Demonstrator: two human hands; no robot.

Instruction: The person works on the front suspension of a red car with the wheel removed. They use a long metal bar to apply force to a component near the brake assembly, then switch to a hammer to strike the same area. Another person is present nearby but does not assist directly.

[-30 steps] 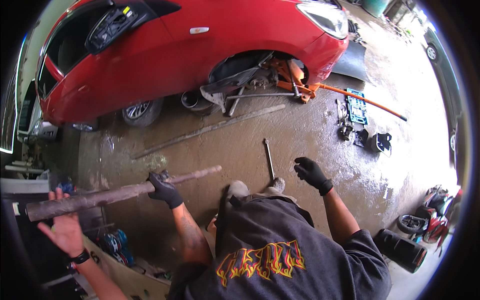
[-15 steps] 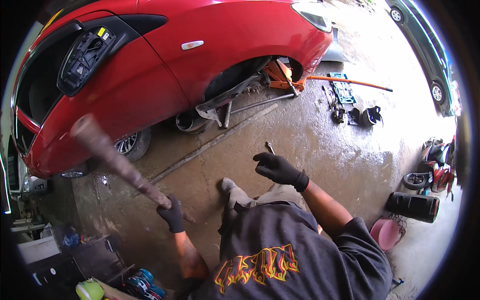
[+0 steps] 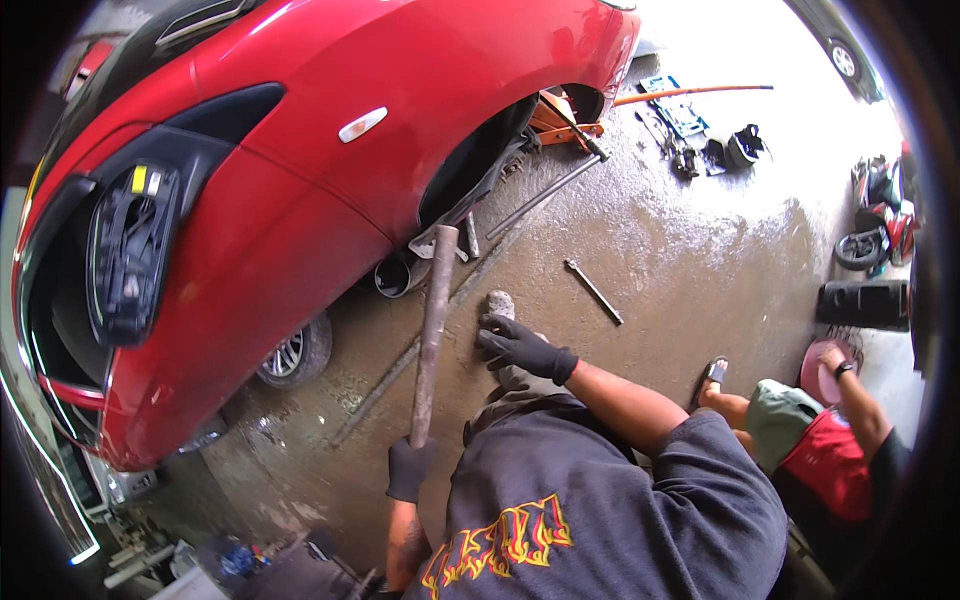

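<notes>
My left hand (image 3: 409, 468), in a black glove, is closed around the lower end of a thick, rusty metal pipe (image 3: 434, 330). The pipe stands nearly upright in the picture, its far end in front of the red car (image 3: 300, 190). To its right, my right hand (image 3: 524, 349), also gloved in black, hovers above my shoe with fingers stretched out and apart, holding nothing. On the wet floor beyond that hand lies a long-handled wrench (image 3: 594, 292). A long, thin bar (image 3: 375, 393) lies on the floor along the car's side, partly hidden behind the pipe.
An orange floor jack (image 3: 565, 122) stands at the car's open front wheel arch. Farther right lie a blue tool case (image 3: 680, 108) and several dark parts. A co-worker in a red top (image 3: 835, 460) bends beside a pink basin (image 3: 818, 375). A black bin (image 3: 865, 304) and a motorcycle stand beyond.
The pipe has swung from leaning far left to nearly upright. My right hand has moved left toward it. The view has shifted, and a co-worker has come into sight at the right.
</notes>
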